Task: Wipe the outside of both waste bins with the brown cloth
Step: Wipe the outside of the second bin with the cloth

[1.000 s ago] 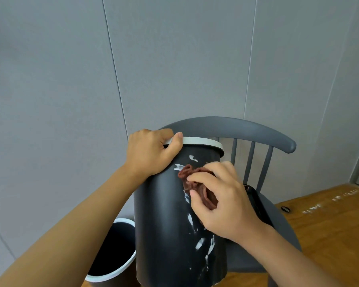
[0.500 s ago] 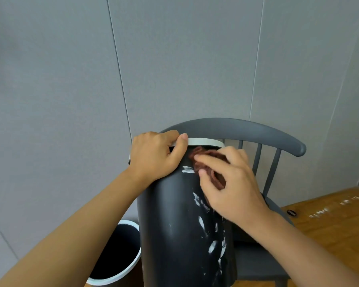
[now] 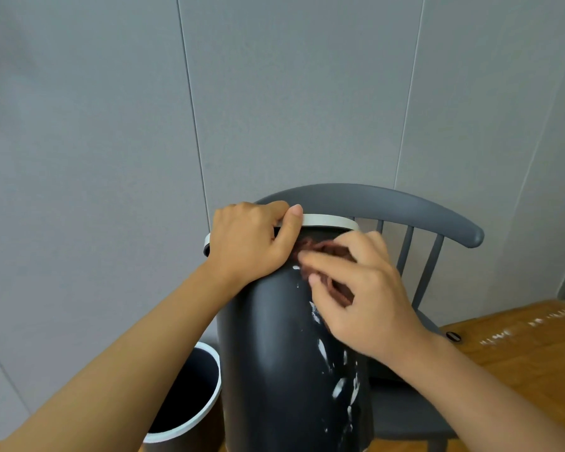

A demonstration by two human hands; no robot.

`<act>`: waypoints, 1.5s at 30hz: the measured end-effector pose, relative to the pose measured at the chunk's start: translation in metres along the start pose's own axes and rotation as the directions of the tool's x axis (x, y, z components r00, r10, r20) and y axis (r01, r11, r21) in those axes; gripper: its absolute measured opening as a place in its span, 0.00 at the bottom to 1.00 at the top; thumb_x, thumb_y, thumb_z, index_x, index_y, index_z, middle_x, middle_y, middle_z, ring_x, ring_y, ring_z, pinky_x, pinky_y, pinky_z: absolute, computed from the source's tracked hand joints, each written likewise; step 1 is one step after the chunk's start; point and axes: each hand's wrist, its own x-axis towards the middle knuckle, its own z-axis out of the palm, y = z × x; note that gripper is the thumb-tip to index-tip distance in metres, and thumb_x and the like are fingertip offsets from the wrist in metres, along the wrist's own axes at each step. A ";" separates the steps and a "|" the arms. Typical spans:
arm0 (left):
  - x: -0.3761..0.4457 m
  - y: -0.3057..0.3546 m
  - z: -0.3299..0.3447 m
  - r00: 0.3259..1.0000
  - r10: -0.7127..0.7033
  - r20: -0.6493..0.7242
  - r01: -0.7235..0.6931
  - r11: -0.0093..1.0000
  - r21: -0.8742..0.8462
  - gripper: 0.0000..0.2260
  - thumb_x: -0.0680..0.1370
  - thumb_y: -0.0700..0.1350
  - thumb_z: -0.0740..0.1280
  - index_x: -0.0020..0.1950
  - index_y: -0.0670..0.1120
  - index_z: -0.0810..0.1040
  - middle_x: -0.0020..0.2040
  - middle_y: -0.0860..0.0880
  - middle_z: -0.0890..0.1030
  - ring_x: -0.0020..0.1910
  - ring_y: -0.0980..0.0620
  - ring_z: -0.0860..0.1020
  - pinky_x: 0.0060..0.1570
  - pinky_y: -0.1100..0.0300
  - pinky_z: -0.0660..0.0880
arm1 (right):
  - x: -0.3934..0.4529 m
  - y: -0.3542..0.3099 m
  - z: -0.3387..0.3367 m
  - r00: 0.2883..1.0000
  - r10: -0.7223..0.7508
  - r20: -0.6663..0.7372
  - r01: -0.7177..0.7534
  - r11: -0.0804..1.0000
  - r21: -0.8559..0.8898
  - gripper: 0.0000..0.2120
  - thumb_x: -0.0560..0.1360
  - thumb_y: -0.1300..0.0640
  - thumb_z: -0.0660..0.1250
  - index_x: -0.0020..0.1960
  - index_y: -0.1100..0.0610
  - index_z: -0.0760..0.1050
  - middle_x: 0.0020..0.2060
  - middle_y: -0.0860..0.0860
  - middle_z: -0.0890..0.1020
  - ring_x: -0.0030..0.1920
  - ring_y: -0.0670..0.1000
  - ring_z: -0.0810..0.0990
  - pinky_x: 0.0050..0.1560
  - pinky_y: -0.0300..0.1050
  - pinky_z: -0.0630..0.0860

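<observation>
right grip: the brown cloth point(image 3: 320, 256) is bunched up and pinched under the fingers of the right hand point(image 3: 362, 298), pressed flat-ish against the side of the tall bin point(image 3: 274, 353), just under its rim
left grip: the white rim of that bin is clamped by the left hand point(image 3: 248, 243), fingers curled over the top, thumb laid on the outside edge
cloth spot: high on the bin wall, right between the two hands, nearly touching the left thumb
tall bin: dark, held tipped a bit, white smears point(image 3: 340, 383) streaked down its side below the right hand
second bin point(image 3: 190, 415): lower left, upright, dark with a white rim, just beside the tall one
chair point(image 3: 405, 203): grey, spindle back, seen right behind the bin
table point(image 3: 519, 347): wooden, off to the right, some pale marks on it
</observation>
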 end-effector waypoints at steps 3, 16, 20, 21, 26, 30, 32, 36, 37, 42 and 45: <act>-0.001 -0.005 -0.003 1.000 0.004 -0.015 -0.004 1.000 -0.003 0.23 0.82 0.56 0.55 0.30 0.46 0.68 0.22 0.52 0.60 0.22 0.49 0.61 0.26 0.60 0.56 | -0.002 -0.003 -0.008 0.984 -0.120 0.135 0.118 0.993 0.025 0.14 0.78 0.53 0.69 0.61 0.48 0.86 0.50 0.49 0.77 0.51 0.53 0.72 0.48 0.47 0.76; 0.001 0.000 0.000 1.000 0.015 -0.017 -0.015 1.000 -0.002 0.22 0.81 0.56 0.55 0.30 0.47 0.68 0.22 0.53 0.60 0.23 0.46 0.63 0.26 0.59 0.58 | 0.026 0.001 -0.011 0.991 -0.049 0.127 0.046 0.999 0.027 0.12 0.77 0.52 0.68 0.57 0.45 0.87 0.49 0.45 0.78 0.50 0.51 0.73 0.51 0.47 0.76; 0.002 0.000 0.002 1.000 0.013 -0.019 -0.013 1.000 -0.001 0.22 0.81 0.56 0.56 0.30 0.46 0.68 0.22 0.52 0.60 0.22 0.46 0.63 0.26 0.59 0.57 | 0.016 -0.002 -0.013 0.980 -0.043 0.193 0.035 0.998 0.046 0.10 0.76 0.53 0.69 0.54 0.46 0.87 0.47 0.44 0.77 0.50 0.50 0.73 0.50 0.46 0.76; 0.002 0.000 0.002 1.000 0.013 -0.022 -0.013 1.000 -0.002 0.22 0.81 0.56 0.56 0.30 0.47 0.67 0.22 0.52 0.59 0.22 0.47 0.62 0.26 0.59 0.56 | 0.011 -0.004 -0.017 0.962 -0.066 0.265 0.052 0.997 0.060 0.10 0.76 0.52 0.68 0.53 0.46 0.87 0.45 0.44 0.76 0.49 0.49 0.73 0.47 0.48 0.76; 0.002 0.000 0.002 1.000 0.009 -0.016 -0.010 1.000 -0.005 0.22 0.81 0.56 0.56 0.30 0.46 0.67 0.22 0.52 0.59 0.22 0.47 0.62 0.26 0.59 0.57 | 0.023 0.000 -0.013 0.992 -0.010 0.125 0.004 0.999 0.046 0.11 0.76 0.53 0.69 0.55 0.45 0.87 0.48 0.44 0.79 0.51 0.51 0.75 0.51 0.45 0.76; 0.002 -0.004 0.002 1.000 -0.007 -0.015 0.007 1.000 -0.007 0.22 0.81 0.56 0.56 0.30 0.47 0.65 0.22 0.52 0.58 0.23 0.46 0.62 0.27 0.59 0.57 | 0.013 0.002 -0.012 0.985 -0.016 0.174 0.005 0.998 0.063 0.11 0.77 0.53 0.68 0.55 0.46 0.87 0.48 0.45 0.78 0.51 0.50 0.74 0.51 0.46 0.76; 0.002 -0.006 0.002 1.000 -0.003 -0.012 0.003 1.000 -0.008 0.22 0.81 0.56 0.56 0.30 0.47 0.65 0.22 0.52 0.57 0.22 0.47 0.61 0.27 0.59 0.56 | 0.007 -0.002 -0.019 0.948 -0.071 0.310 0.048 0.996 0.081 0.12 0.76 0.50 0.66 0.54 0.44 0.87 0.45 0.43 0.76 0.49 0.49 0.73 0.45 0.49 0.77; 0.002 -0.006 0.002 1.000 0.005 -0.018 -0.006 1.000 -0.010 0.23 0.81 0.56 0.56 0.30 0.45 0.67 0.22 0.52 0.59 0.22 0.48 0.62 0.27 0.59 0.57 | 0.022 0.001 -0.013 0.978 -0.041 0.206 0.031 0.998 0.049 0.12 0.77 0.51 0.67 0.57 0.43 0.86 0.48 0.44 0.77 0.51 0.51 0.74 0.49 0.50 0.78; 0.002 -0.006 0.002 1.000 0.008 -0.018 -0.008 1.000 -0.010 0.23 0.81 0.56 0.56 0.30 0.45 0.68 0.22 0.52 0.59 0.22 0.47 0.63 0.26 0.59 0.58 | 0.025 0.002 -0.010 0.987 -0.012 0.160 0.006 0.999 0.039 0.13 0.77 0.51 0.68 0.59 0.44 0.86 0.50 0.45 0.77 0.53 0.51 0.74 0.52 0.50 0.78; 0.000 -0.009 0.002 1.000 0.001 -0.017 -0.002 1.000 -0.012 0.22 0.81 0.56 0.56 0.30 0.46 0.67 0.22 0.52 0.60 0.22 0.48 0.62 0.26 0.59 0.58 | 0.010 -0.001 -0.013 0.951 -0.088 0.297 0.069 0.995 0.075 0.14 0.78 0.49 0.65 0.59 0.44 0.86 0.47 0.44 0.76 0.50 0.50 0.73 0.47 0.48 0.78; 0.001 -0.010 0.002 1.000 0.000 -0.018 0.000 1.000 -0.008 0.23 0.81 0.56 0.56 0.30 0.46 0.68 0.21 0.52 0.61 0.21 0.49 0.62 0.27 0.59 0.56 | 0.018 -0.001 -0.015 0.945 -0.098 0.313 0.082 0.995 0.063 0.14 0.78 0.49 0.65 0.58 0.42 0.86 0.46 0.44 0.76 0.50 0.50 0.73 0.45 0.50 0.78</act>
